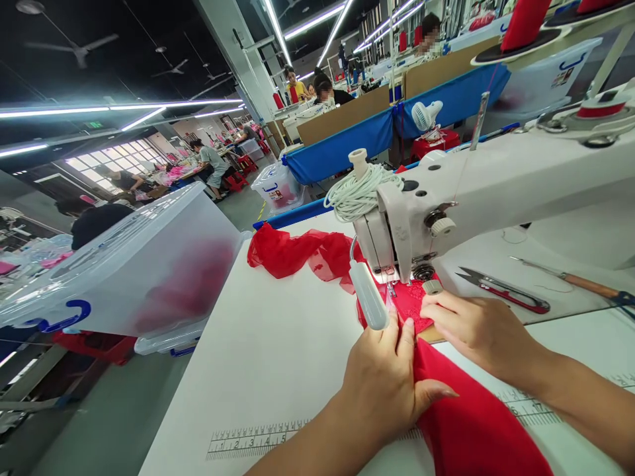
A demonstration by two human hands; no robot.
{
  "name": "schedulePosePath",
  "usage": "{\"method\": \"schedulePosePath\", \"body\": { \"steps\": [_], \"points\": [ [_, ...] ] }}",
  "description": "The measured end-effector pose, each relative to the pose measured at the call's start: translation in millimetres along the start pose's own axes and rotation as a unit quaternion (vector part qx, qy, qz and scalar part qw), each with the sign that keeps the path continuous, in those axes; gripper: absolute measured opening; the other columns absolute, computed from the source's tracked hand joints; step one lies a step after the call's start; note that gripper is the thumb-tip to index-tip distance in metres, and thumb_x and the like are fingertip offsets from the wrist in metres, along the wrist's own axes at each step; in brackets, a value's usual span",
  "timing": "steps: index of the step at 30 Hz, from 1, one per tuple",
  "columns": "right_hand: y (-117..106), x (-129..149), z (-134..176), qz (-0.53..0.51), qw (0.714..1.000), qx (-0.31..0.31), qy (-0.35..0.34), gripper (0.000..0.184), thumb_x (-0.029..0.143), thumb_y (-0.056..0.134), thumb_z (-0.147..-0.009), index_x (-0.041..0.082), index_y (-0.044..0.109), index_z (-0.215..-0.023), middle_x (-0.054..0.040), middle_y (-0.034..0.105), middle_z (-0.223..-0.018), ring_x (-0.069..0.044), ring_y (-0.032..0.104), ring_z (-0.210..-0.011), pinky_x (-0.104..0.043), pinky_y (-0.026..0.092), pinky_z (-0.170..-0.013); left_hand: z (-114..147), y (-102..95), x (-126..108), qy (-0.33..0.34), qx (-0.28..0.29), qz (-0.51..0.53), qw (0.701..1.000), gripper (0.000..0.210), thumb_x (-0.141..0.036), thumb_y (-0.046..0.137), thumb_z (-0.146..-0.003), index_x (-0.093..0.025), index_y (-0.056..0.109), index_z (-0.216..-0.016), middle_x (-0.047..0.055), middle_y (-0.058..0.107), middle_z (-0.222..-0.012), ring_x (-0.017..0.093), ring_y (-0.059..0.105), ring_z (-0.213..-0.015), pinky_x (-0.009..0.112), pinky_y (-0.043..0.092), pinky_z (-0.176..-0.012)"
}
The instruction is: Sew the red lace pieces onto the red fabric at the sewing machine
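Observation:
Red fabric (pixel 471 403) runs from my lap side up under the head of a white sewing machine (pixel 481 175). Its lacy part lies by the presser foot (pixel 391 289), and a sheer red stretch (pixel 297 254) spreads behind on the table. My left hand (pixel 381 370) lies on the cloth just in front of the foot, fingers stretched forward and thumb spread out. To the right of the needle, my right hand (pixel 471 324) has its fingers curled over the lacy edge, seemingly pinching it; the fingertips are partly hidden. A small lamp (pixel 368 294) hangs left of the needle.
Red-handled thread snips (pixel 506 291) and a wooden-handled pointed tool (pixel 570 274) lie right of the machine. A printed ruler (pixel 258 439) crosses the white table (pixel 278 357). At left stands a clear plastic bin (pixel 124 264). Other people sit at machines farther back.

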State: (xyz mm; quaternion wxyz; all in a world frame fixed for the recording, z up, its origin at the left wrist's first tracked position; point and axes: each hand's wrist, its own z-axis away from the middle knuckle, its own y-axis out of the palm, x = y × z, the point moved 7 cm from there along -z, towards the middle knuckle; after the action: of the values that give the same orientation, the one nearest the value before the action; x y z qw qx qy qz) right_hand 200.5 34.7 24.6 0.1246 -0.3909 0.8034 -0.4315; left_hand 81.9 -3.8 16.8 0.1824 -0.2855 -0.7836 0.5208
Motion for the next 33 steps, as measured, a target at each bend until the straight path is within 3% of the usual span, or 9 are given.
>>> {"method": "schedulePosePath", "body": {
  "steps": [9,17,23,25,28,30,33],
  "points": [
    [10,-5,4,0.038,0.999,0.023,-0.021,0.027,-0.002,0.04,-0.081,0.018,0.056,-0.074,-0.0008,0.058,-0.071,-0.011,0.049,-0.052,-0.025,0.026,-0.044,-2,1.1,3,-0.005,-0.011,-0.031,0.999,0.094,-0.074,0.012,-0.091,-0.002,0.065,-0.12,0.023,0.069,-0.106,0.03,0.067,-0.084,0.041,0.058,-0.07],
    [5,-5,-2,0.076,0.997,-0.009,-0.006,0.027,-0.004,0.039,-0.074,0.018,0.052,-0.068,0.0016,0.046,-0.063,-0.009,0.04,-0.045,-0.024,0.022,-0.042,-2,7.9,10,0.003,0.008,-0.049,0.999,0.088,-0.071,0.02,-0.093,-0.001,0.062,-0.127,0.026,0.066,-0.115,0.035,0.066,-0.096,0.043,0.059,-0.072],
    [6,-6,-1,0.078,0.997,-0.004,0.015,0.032,-0.002,0.038,-0.074,0.017,0.064,-0.081,0.0,0.055,-0.067,-0.01,0.041,-0.043,-0.027,0.022,-0.041,-4,8.2,14,-0.011,0.005,-0.041,0.999,0.087,-0.068,0.016,-0.096,0.0,0.061,-0.128,0.026,0.065,-0.116,0.033,0.065,-0.098,0.042,0.059,-0.073],
    [3,-4,-2,0.072,0.997,-0.02,0.007,0.034,-0.001,0.038,-0.078,0.015,0.067,-0.088,-0.0033,0.062,-0.074,-0.013,0.049,-0.05,-0.027,0.029,-0.043,-5,4.9,12,-0.008,-0.006,-0.041,0.999,0.088,-0.067,0.015,-0.096,0.0,0.062,-0.125,0.025,0.066,-0.113,0.032,0.066,-0.096,0.044,0.058,-0.078],
    [-4,1,-4,0.04,0.998,-0.044,-0.023,0.028,0.005,0.041,-0.088,0.013,0.068,-0.089,-0.0097,0.068,-0.087,-0.02,0.06,-0.075,-0.03,0.043,-0.061,-8,-3.4,6,0.005,-0.034,-0.065,0.997,0.085,-0.067,0.015,-0.097,-0.002,0.066,-0.119,0.021,0.069,-0.107,0.032,0.065,-0.096,0.049,0.054,-0.088],
    [-4,6,-4,-0.002,0.998,-0.035,-0.053,0.028,0.005,0.042,-0.09,0.013,0.068,-0.093,-0.0107,0.071,-0.097,-0.022,0.061,-0.089,-0.033,0.046,-0.074,-9,-8.6,1,0.011,-0.05,-0.09,0.995,0.083,-0.066,0.016,-0.097,-0.005,0.067,-0.117,0.019,0.07,-0.106,0.033,0.064,-0.1,0.053,0.05,-0.095],
    [-1,8,-1,-0.046,0.996,-0.009,-0.071,0.035,0.002,0.038,-0.089,0.014,0.068,-0.101,-0.0084,0.073,-0.105,-0.019,0.064,-0.095,-0.033,0.046,-0.08,-9,-11.7,-2,0.009,-0.053,-0.112,0.992,0.08,-0.066,0.017,-0.098,-0.007,0.068,-0.116,0.017,0.07,-0.106,0.032,0.064,-0.101,0.055,0.044,-0.102]
  ]
}}
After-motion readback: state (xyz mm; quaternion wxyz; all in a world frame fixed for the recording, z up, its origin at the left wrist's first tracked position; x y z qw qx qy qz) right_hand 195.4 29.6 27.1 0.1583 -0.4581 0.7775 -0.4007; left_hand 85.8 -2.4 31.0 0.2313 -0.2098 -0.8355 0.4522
